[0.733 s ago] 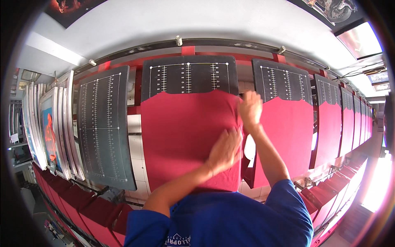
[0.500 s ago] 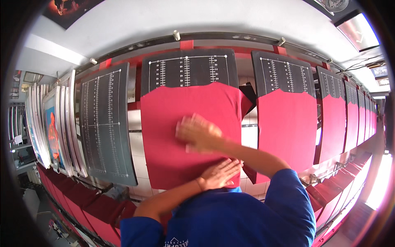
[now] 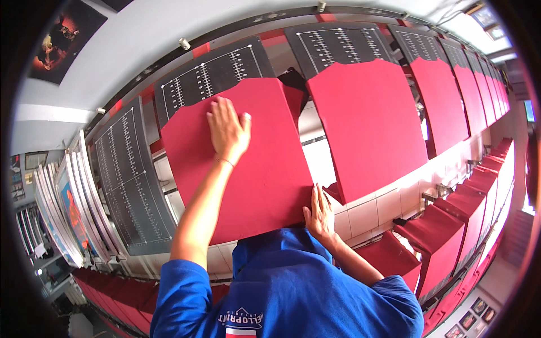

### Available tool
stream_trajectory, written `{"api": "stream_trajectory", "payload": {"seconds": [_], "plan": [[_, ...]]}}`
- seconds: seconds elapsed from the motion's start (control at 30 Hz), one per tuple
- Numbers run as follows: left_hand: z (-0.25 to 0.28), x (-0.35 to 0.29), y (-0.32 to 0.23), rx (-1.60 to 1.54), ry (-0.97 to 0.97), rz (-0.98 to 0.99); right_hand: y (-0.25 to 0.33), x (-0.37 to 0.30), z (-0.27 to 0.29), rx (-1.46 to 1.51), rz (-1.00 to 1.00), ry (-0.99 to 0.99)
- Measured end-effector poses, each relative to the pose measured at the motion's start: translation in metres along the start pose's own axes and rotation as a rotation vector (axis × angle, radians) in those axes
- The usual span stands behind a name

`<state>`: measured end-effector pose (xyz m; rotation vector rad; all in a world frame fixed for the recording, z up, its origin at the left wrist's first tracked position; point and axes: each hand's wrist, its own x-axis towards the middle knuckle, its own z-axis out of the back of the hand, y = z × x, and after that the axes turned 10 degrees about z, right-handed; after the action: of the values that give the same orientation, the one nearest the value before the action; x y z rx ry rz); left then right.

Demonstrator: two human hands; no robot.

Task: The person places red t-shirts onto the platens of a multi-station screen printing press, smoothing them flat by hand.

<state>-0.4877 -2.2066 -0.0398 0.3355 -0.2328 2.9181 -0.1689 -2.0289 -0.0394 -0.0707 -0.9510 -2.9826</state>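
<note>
A red shirt-shaped fabric panel [image 3: 242, 169] lies spread over a black board with white scale marks [image 3: 204, 73], whose far end shows past the neckline. My left hand [image 3: 228, 128] rests flat on the panel's upper part, fingers toward the neckline and thumb apart. At the panel's lower right edge, my right hand [image 3: 320, 214] touches the cloth with its fingers stretched forward. Neither hand grips anything. The cloth looks smooth, and its near edge reaches close to my blue shirt [image 3: 315, 276].
To the right, several boards carry similar red panels [image 3: 366, 124] in a long row. A bare dark board [image 3: 135, 174] stands at left, beside several upright white-edged frames [image 3: 73, 197]. A rail [image 3: 253, 25] runs behind. More red-covered boards [image 3: 439, 231] line the near right.
My left hand has moved from the panel's near edge up toward the neckline. My right hand has drawn back from the middle to the lower right edge. The view has turned.
</note>
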Motion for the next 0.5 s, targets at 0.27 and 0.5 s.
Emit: {"api": "stream_trajectory", "payload": {"seconds": [0.27, 0.5], "plan": [[0.065, -0.232, -0.080, -0.438, 0.256, -0.502, -0.043, -0.014, -0.039, 0.752, -0.403, -0.212], [0.106, -0.276, 0.125, -0.161, 0.098, 0.172, -0.108, -0.018, -0.037, 1.029, -0.568, -0.253]]}}
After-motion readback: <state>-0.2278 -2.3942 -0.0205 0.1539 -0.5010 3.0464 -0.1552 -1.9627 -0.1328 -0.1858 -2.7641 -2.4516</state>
